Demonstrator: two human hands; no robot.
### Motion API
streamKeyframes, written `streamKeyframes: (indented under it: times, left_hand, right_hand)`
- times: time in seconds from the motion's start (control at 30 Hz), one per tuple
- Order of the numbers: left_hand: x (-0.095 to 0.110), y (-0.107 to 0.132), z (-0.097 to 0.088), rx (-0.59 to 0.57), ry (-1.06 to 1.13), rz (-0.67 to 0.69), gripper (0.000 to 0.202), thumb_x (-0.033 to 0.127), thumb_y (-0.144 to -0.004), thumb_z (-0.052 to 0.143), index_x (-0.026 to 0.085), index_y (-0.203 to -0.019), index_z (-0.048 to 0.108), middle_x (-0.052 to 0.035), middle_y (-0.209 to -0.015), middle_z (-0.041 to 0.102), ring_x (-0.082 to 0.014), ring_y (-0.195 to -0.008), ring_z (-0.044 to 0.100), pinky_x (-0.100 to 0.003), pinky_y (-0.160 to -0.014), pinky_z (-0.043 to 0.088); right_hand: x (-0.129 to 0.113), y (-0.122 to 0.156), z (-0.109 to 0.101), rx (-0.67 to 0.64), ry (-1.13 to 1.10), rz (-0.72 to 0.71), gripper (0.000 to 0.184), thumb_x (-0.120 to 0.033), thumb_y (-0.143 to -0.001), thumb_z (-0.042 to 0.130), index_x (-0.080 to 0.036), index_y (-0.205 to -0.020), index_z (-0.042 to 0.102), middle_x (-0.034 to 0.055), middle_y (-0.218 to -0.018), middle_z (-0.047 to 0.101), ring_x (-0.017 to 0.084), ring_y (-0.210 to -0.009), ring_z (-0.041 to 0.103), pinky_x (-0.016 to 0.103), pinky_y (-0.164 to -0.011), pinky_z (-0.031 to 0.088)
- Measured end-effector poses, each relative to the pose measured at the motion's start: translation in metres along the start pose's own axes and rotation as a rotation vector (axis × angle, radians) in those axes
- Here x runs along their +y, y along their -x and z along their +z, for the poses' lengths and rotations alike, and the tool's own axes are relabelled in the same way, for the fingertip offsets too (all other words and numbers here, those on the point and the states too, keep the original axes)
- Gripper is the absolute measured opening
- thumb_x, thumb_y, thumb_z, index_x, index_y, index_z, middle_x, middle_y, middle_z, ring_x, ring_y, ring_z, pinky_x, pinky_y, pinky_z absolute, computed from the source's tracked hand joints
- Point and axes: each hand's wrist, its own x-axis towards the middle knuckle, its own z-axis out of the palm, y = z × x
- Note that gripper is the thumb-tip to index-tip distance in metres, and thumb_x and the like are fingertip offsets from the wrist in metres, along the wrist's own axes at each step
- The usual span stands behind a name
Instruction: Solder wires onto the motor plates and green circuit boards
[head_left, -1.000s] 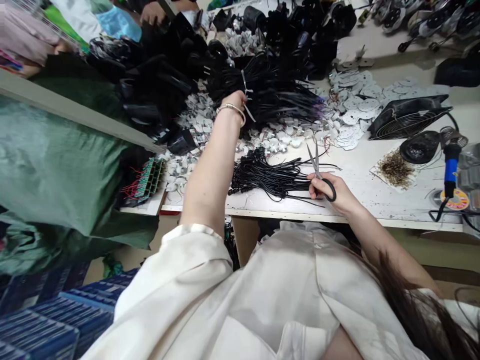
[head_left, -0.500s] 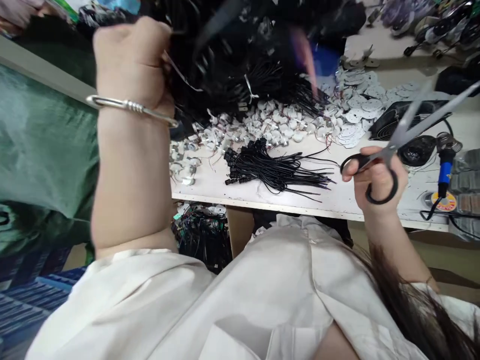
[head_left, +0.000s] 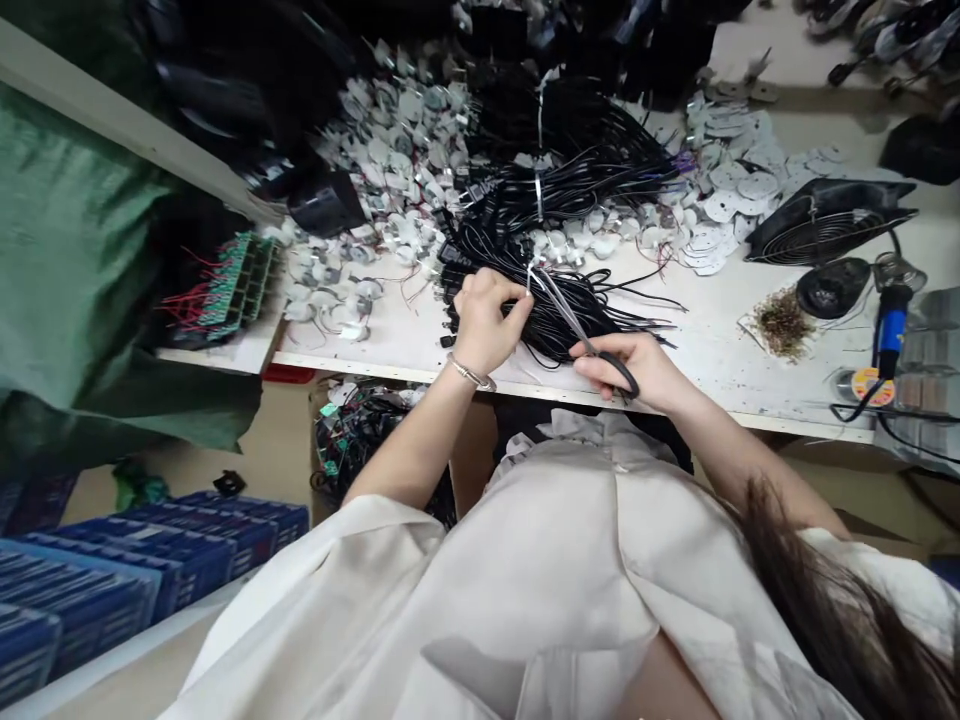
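My left hand [head_left: 486, 320] is closed on a bunch of black cables [head_left: 559, 320] lying on the white workbench [head_left: 720, 375]. A thin silver bangle [head_left: 472, 375] circles that wrist. My right hand [head_left: 611, 365] is shut on black-handled scissors [head_left: 574, 320], whose steel tips reach a white cable tie [head_left: 534, 268] at the top of the bunch. More black cable bundles [head_left: 577, 175], bound with white ties, lie just beyond both hands. Some cable ends are hidden under my left hand.
Heaps of small white round parts [head_left: 397, 150] and white discs [head_left: 724, 205] cover the far bench. A fan with a wire guard [head_left: 829, 220], a blue-handled soldering iron [head_left: 890, 325] and a solder spool [head_left: 864, 385] stand right. A green cloth [head_left: 75, 270] hangs left; blue crates [head_left: 150, 550] sit on the floor.
My left hand has come down from the raised position near the far pile and now holds cables low on the bench. My right hand has brought the scissors in against the bunch.
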Motion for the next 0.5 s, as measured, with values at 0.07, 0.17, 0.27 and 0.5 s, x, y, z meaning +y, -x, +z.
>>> streamKeyframes:
  times: [0.07, 0.17, 0.27, 0.5]
  left_hand:
    - [-0.002, -0.001, -0.006, 0.003, 0.049, 0.004, 0.006, 0.026, -0.084, 0.066, 0.024, -0.079, 0.067, -0.0036, -0.089, 0.063, -0.0250, -0.095, 0.057, -0.044, -0.096, 0.039]
    - [-0.003, -0.002, -0.006, 0.020, 0.075, 0.002, 0.009, 0.027, -0.085, 0.066, 0.023, -0.077, 0.067, -0.0031, -0.088, 0.063, -0.0238, -0.093, 0.057, -0.043, -0.096, 0.039]
    - [0.000, -0.001, -0.003, 0.030, 0.069, -0.015, 0.013, 0.028, -0.087, 0.064, 0.023, -0.076, 0.065, -0.0033, -0.089, 0.063, -0.0235, -0.092, 0.056, -0.042, -0.095, 0.038]
    - [0.025, 0.011, 0.016, 0.120, 0.082, -0.112, 0.017, 0.032, -0.094, 0.061, 0.022, -0.082, 0.068, -0.0055, -0.094, 0.064, -0.0257, -0.098, 0.054, -0.045, -0.094, 0.034]
  right_hand:
    - [0.008, -0.013, -0.002, -0.029, 0.011, 0.028, 0.057, -0.058, -0.059, 0.087, -0.013, -0.091, 0.074, -0.0047, -0.052, 0.056, 0.006, -0.042, 0.048, 0.020, -0.043, 0.035]
    - [0.012, -0.023, -0.008, -0.052, 0.064, 0.063, 0.053, -0.055, -0.061, 0.088, -0.014, -0.093, 0.076, -0.0039, -0.053, 0.058, 0.006, -0.044, 0.049, 0.020, -0.043, 0.036]
    - [0.005, -0.028, -0.011, -0.052, 0.125, 0.106, 0.053, -0.055, -0.060, 0.088, -0.014, -0.092, 0.077, -0.0039, -0.052, 0.057, 0.006, -0.044, 0.047, 0.020, -0.043, 0.034]
    - [-0.015, -0.038, -0.022, -0.047, 0.254, 0.107, 0.059, -0.054, -0.055, 0.091, -0.014, -0.096, 0.076, -0.0036, -0.055, 0.058, 0.007, -0.046, 0.048, 0.021, -0.045, 0.036]
